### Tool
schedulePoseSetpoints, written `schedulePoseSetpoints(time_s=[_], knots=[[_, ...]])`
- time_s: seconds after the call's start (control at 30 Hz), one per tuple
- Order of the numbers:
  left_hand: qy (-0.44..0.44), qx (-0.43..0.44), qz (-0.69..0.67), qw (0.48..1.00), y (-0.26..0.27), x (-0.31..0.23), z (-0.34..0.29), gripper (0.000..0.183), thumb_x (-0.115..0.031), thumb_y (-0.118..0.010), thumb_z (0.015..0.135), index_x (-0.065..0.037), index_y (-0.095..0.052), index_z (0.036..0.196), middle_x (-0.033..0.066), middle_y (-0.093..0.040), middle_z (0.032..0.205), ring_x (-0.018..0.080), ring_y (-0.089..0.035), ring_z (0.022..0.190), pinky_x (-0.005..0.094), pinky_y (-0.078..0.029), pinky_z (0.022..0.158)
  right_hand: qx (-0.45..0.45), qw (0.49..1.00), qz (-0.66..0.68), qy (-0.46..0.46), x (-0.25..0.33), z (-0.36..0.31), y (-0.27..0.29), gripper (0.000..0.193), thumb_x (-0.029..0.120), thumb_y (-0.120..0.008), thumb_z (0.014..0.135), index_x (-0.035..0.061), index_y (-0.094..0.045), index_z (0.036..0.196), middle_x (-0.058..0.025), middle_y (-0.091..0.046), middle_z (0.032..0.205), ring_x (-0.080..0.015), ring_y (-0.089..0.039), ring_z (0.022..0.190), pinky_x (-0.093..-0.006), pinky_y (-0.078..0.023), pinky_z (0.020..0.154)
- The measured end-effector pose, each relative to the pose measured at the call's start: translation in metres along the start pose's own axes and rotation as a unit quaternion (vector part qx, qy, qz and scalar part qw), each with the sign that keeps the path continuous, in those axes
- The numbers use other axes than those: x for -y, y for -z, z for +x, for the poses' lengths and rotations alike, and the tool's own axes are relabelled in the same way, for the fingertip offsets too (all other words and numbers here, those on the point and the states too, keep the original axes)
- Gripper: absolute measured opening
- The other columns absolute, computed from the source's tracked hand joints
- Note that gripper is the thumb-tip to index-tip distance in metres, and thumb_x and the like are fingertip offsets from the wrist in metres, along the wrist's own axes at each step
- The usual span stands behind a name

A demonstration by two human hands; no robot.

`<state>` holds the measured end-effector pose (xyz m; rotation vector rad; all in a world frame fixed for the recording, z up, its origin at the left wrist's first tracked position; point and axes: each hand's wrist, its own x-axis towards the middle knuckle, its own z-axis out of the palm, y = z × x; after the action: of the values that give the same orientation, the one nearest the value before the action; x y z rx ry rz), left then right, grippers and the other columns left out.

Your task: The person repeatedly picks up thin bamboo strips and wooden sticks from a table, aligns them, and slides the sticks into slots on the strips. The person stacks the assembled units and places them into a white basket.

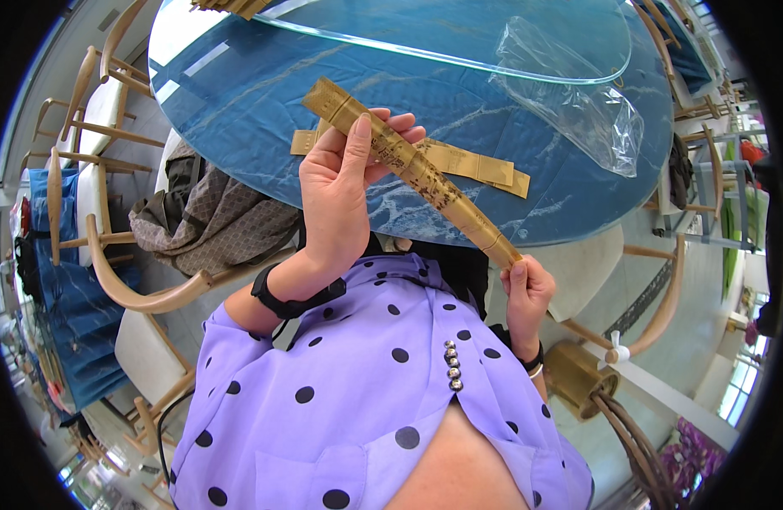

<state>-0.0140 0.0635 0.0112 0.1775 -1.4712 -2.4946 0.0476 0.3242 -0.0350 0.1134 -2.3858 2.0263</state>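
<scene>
A long gold paper sleeve (447, 197) with dark printed patterning slants across the space between my hands, above the table's near edge. My left hand (336, 200) pinches it near its upper left end, thumb on top and fingers underneath. The thumb and fingertips of my right hand (527, 293) grip its lower right end. Beneath it, several flat gold strips (485, 168) lie overlapping on the blue marbled tablecloth (247, 140), partly hidden by the held sleeve and my left hand.
A clear glass turntable (442, 34) covers the table's far part, with more gold pieces (232, 5) at its far left. A crumpled clear plastic bag (578, 110) lies at right. A patterned brown jacket (213, 217) drapes over a wooden chair (141, 297) on my left. A gold planter (570, 378) stands at right.
</scene>
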Motion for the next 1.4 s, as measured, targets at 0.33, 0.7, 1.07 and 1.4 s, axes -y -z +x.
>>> schedulePoseSetpoints(time_s=[0.33, 0.7, 1.07, 1.4], knots=[[0.067, 0.016, -0.037, 0.997, -0.024, 0.007, 0.008, 0.031, -0.020, -0.039, 0.108, 0.004, -0.052, 0.125, 0.0213, -0.067, 0.114, 0.0275, -0.072, 0.097, 0.0374, -0.061, 0.084, 0.164, 0.952, -0.207, 0.154, 0.051, 0.036, -0.029, 0.029, 0.023, -0.083, 0.079, 0.0026, -0.070, 0.095, -0.0062, -0.065, 0.076, -0.0150, -0.054, 0.052, -0.0262, -0.044, 0.049], [0.043, 0.006, -0.038, 0.998, -0.033, 0.017, 0.019, 0.030, -0.019, -0.045, 0.106, 0.004, -0.054, 0.124, 0.0217, -0.068, 0.110, 0.0236, -0.072, 0.086, 0.0321, -0.064, 0.061, 0.136, 0.878, -0.228, 0.399, 0.053, 0.041, -0.042, 0.033, 0.014, -0.086, 0.066, 0.0063, -0.072, 0.095, -0.0055, -0.070, 0.088, -0.0159, -0.062, 0.060, -0.0268, -0.046, 0.051], [0.027, 0.017, -0.021, 0.999, -0.035, 0.017, 0.017, 0.033, -0.020, -0.046, 0.106, 0.004, -0.056, 0.126, 0.0209, -0.068, 0.116, 0.0171, -0.071, 0.087, 0.0270, -0.062, 0.061, 0.118, 0.876, -0.242, 0.400, 0.055, 0.041, -0.047, 0.030, 0.015, -0.086, 0.065, 0.0074, -0.071, 0.090, -0.0031, -0.069, 0.085, -0.0163, -0.063, 0.062, -0.0281, -0.045, 0.053], [0.043, 0.044, -0.003, 0.998, -0.038, 0.022, 0.007, 0.034, -0.022, -0.046, 0.107, 0.003, -0.056, 0.127, 0.0201, -0.068, 0.115, 0.0174, -0.071, 0.088, 0.0286, -0.062, 0.061, 0.094, 0.894, -0.265, 0.349, 0.063, 0.029, -0.053, 0.022, 0.012, -0.085, 0.063, 0.0076, -0.070, 0.079, -0.0017, -0.068, 0.078, -0.0176, -0.062, 0.064, -0.0303, -0.044, 0.058]])
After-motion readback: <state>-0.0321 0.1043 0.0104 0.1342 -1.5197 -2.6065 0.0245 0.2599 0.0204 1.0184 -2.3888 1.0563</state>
